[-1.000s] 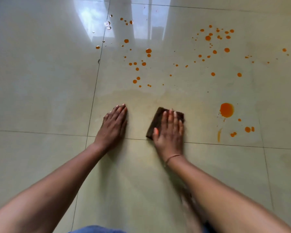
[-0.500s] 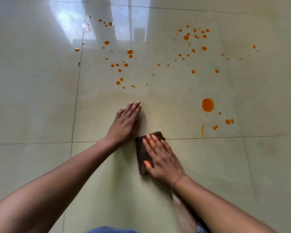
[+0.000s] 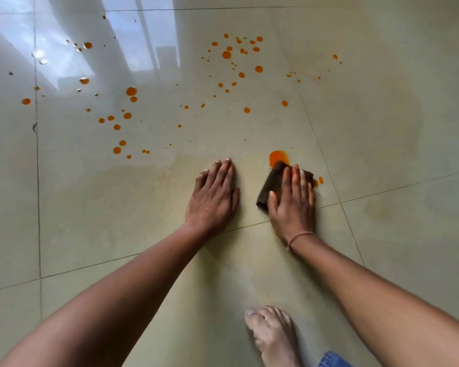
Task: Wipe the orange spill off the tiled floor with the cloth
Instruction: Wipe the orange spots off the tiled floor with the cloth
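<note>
- Floor (image 3: 382, 128): glossy pale tiles with thin dark grout lines; a window reflection lies across the far left part.
- Left arm reaches in from the lower left, right arm from the lower right, both bare.
- Spill (image 3: 277, 156): orange drops scattered widely beyond both hands. The biggest blot sits just past the right hand's fingertips, touching the cloth's far edge. A small drop or two lies just right of the cloth. One cluster of drops lies well beyond the right hand, another well beyond and to the left of the left hand.
- Faint yellowish smears mark the tile around and to the left of the left hand.
- Foot (image 3: 272, 335): bare, on the floor well behind the right hand, toes pointing towards it; a bit of blue denim shows at its right, at the picture's lower edge.
- Left hand (image 3: 214, 197): flat on the tile, palm down, fingers together, holding nothing; it lies just left of the cloth, apart from it.
- Right hand (image 3: 293, 200): flat, fingers stretched out, pressing the cloth to the floor rather than clutching it.
- Cloth (image 3: 272, 182): dark brown, folded, under the right palm and fingers; its left side and far corners stick out.
- Band (image 3: 300, 237): thin, around the right wrist.
</note>
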A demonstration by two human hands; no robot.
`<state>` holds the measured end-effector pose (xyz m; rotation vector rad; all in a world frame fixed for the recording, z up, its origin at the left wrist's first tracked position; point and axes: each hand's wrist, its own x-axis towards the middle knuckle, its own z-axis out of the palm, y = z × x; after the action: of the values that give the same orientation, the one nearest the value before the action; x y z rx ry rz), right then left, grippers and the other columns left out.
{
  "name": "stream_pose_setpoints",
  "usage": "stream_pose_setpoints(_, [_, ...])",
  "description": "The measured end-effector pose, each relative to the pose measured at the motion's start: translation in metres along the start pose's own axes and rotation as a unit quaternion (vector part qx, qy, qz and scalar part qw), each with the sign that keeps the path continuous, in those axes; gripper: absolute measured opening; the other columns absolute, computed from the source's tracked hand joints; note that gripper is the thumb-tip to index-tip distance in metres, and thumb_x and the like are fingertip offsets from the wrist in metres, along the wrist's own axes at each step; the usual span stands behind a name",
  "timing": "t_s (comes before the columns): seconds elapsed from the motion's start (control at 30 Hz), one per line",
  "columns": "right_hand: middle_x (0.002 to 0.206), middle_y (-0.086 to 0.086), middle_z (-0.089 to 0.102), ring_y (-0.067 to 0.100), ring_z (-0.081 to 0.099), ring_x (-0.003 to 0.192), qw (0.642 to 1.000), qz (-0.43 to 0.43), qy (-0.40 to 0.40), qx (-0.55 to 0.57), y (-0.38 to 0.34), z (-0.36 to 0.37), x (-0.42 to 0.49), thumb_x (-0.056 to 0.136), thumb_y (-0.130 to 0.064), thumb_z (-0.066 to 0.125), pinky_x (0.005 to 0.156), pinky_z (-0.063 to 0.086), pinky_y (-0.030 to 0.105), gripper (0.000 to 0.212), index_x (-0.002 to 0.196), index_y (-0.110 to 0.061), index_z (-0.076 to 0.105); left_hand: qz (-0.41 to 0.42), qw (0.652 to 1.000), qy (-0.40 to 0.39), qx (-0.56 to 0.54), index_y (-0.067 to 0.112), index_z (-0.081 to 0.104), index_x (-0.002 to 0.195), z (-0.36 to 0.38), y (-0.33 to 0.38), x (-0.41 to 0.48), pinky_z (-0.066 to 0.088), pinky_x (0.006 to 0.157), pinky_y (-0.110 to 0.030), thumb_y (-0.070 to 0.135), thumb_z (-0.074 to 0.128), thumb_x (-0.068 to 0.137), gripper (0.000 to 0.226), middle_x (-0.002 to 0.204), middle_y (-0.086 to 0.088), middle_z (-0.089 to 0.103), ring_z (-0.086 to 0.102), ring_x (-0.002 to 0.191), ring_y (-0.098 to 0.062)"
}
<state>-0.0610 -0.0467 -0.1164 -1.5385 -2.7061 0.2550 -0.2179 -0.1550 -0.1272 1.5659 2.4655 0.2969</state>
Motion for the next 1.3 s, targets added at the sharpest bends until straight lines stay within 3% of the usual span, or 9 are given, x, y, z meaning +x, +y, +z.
stream_pose_setpoints(0.2, [0.158, 0.012, 0.022, 0.025, 0.019, 0.147, 0.989, -0.135, -0.055, -0.013, 0.030, -0.004, -0.062, 0.090, -0.044, 0.034, 0.115, 0.019, 0.044, 0.070, 0.151, -0.009, 0.027, -0.002, 1.000, -0.008, 0.009, 0.009, 0.024, 0.150, -0.005, 0.001, -0.002, 0.016, 0.116, -0.039, 0.039, 0.028, 0.100, 0.059, 0.158, -0.006, 0.024, 0.019, 0.146, -0.022])
stream_pose_setpoints(0.37, [0.159, 0.015, 0.020, 0.028, 0.014, 0.148, 1.000, 0.017, -0.009, 0.018, -0.009, -0.003, 0.052, 0.089, -0.048, 0.022, 0.119, 0.007, 0.041, 0.074, 0.152, -0.008, 0.022, -0.003, 1.000, -0.004, 0.013, 0.009, 0.026, 0.150, 0.000, -0.001, 0.001, 0.019, 0.115, -0.040, 0.039, 0.029, 0.099, 0.059, 0.157, -0.006, 0.025, 0.020, 0.145, -0.023])
stream_pose_setpoints(0.53, [0.157, 0.013, 0.025, 0.026, 0.021, 0.146, 0.981, -0.186, -0.060, -0.016, 0.031, -0.008, -0.026, 0.090, -0.045, 0.036, 0.115, 0.019, 0.043, 0.071, 0.150, -0.009, 0.029, -0.004, 0.999, -0.030, 0.010, 0.009, 0.026, 0.150, -0.009, 0.001, 0.001, 0.020, 0.114, -0.040, 0.039, 0.026, 0.098, 0.060, 0.157, -0.006, 0.027, 0.022, 0.145, -0.023])
stream_pose_setpoints(0.63, [0.158, 0.016, 0.022, 0.029, 0.018, 0.146, 1.000, -0.018, -0.015, 0.002, 0.018, -0.011, 0.056, 0.089, -0.048, 0.025, 0.118, 0.011, 0.041, 0.074, 0.151, -0.007, 0.024, -0.003, 1.000, -0.021, 0.012, 0.008, 0.027, 0.149, -0.006, 0.001, 0.002, 0.019, 0.114, -0.040, 0.037, 0.029, 0.099, 0.059, 0.156, -0.006, 0.027, 0.023, 0.144, -0.024])
stream_pose_setpoints(0.7, [0.158, 0.017, 0.021, 0.029, 0.017, 0.147, 1.000, 0.013, -0.016, 0.008, -0.017, -0.006, 0.087, 0.089, -0.047, 0.021, 0.119, 0.009, 0.042, 0.075, 0.151, -0.006, 0.023, 0.001, 1.000, -0.013, 0.016, 0.007, 0.031, 0.148, -0.003, -0.001, 0.002, 0.021, 0.112, -0.040, 0.036, 0.032, 0.098, 0.058, 0.155, -0.007, 0.030, 0.026, 0.143, -0.025])
stream_pose_setpoints(0.87, [0.157, 0.012, 0.025, 0.025, 0.023, 0.145, 0.966, -0.248, -0.075, -0.007, 0.013, -0.006, -0.041, 0.087, -0.042, 0.040, 0.111, 0.024, 0.045, 0.071, 0.150, -0.010, 0.030, 0.004, 0.999, -0.042, 0.018, 0.007, 0.029, 0.149, -0.007, 0.000, 0.002, 0.018, 0.112, -0.040, 0.034, 0.031, 0.094, 0.061, 0.156, -0.008, 0.029, 0.026, 0.144, -0.025])
stream_pose_setpoints(1.03, [0.155, 0.019, 0.029, 0.032, 0.025, 0.144, 1.000, 0.003, -0.014, 0.018, -0.007, -0.011, 0.076, 0.087, -0.045, 0.025, 0.116, 0.011, 0.042, 0.073, 0.148, -0.004, 0.031, 0.007, 0.999, -0.034, 0.030, 0.007, 0.025, 0.150, -0.003, -0.002, 0.000, 0.017, 0.113, -0.040, 0.032, 0.034, 0.096, 0.060, 0.157, -0.008, 0.025, 0.022, 0.145, -0.025])
stream_pose_setpoints(1.2, [0.156, 0.013, 0.028, 0.025, 0.023, 0.145, 0.981, -0.184, -0.062, 0.010, -0.012, 0.000, -0.015, 0.089, -0.042, 0.037, 0.117, 0.018, 0.040, 0.070, 0.149, -0.006, 0.031, 0.013, 0.998, -0.050, 0.032, 0.006, 0.024, 0.150, -0.007, 0.000, 0.001, 0.014, 0.113, -0.039, 0.044, 0.027, 0.095, 0.067, 0.157, -0.009, 0.024, 0.020, 0.145, -0.025])
stream_pose_setpoints(1.3, [0.158, 0.012, 0.022, 0.024, 0.019, 0.146, 0.992, -0.115, -0.050, -0.006, 0.041, -0.015, 0.010, 0.086, -0.047, 0.032, 0.117, 0.016, 0.041, 0.076, 0.151, -0.009, 0.025, 0.017, 0.998, -0.057, 0.033, 0.006, 0.020, 0.151, -0.009, -0.001, 0.001, 0.012, 0.115, -0.038, 0.057, 0.023, 0.093, 0.077, 0.159, -0.008, 0.018, 0.013, 0.147, -0.024])
